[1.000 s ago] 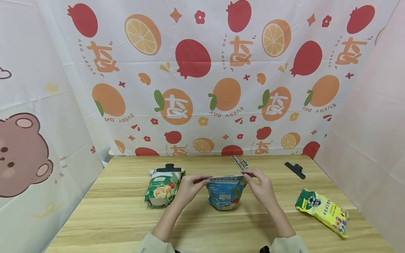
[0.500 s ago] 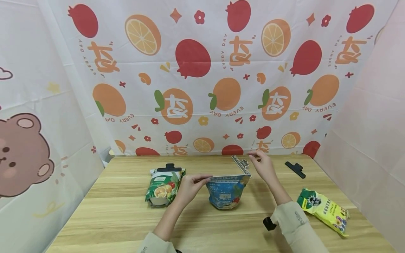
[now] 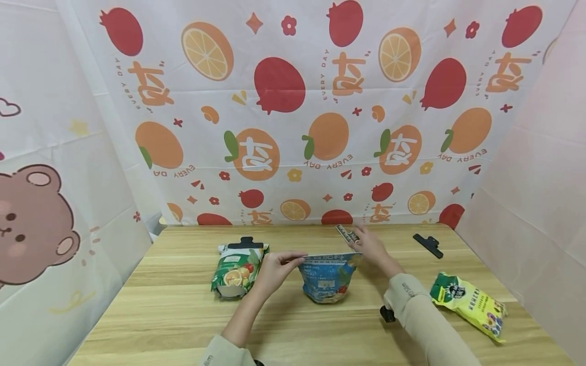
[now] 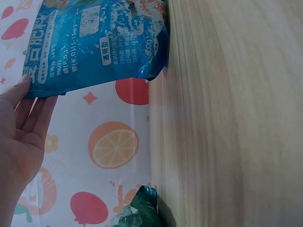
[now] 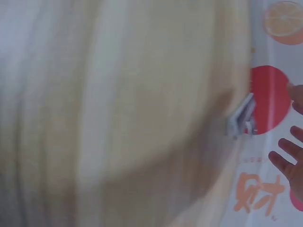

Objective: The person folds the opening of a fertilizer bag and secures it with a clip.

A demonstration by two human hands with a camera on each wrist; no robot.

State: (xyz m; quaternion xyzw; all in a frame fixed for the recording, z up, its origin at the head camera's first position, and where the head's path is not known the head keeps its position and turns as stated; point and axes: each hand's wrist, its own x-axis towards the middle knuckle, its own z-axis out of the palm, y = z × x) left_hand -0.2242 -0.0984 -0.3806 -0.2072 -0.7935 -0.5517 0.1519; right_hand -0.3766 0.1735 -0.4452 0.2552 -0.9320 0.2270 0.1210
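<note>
Brought down beside the clip (image 3: 344, 233) since the last frame, the right hand (image 3: 371, 247) is held with fingers spread, while the blue bag (image 3: 326, 282) is pinched by its top corner in the left hand (image 3: 276, 270), seemingly so it is kept upright mid-table.

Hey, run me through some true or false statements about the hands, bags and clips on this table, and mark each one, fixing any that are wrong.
1. The left hand pinches the blue bag at its top edge. True.
2. The yellow bag stands upright. False: it lies flat on the table.
3. The green bag has no clip on it. False: a black clip is across its top.
4. The loose clip, at the far right of the table, is on no bag. True.
5. The right hand is squeezing the yellow bag. False: it is near the patterned clip, fingers spread.
</note>
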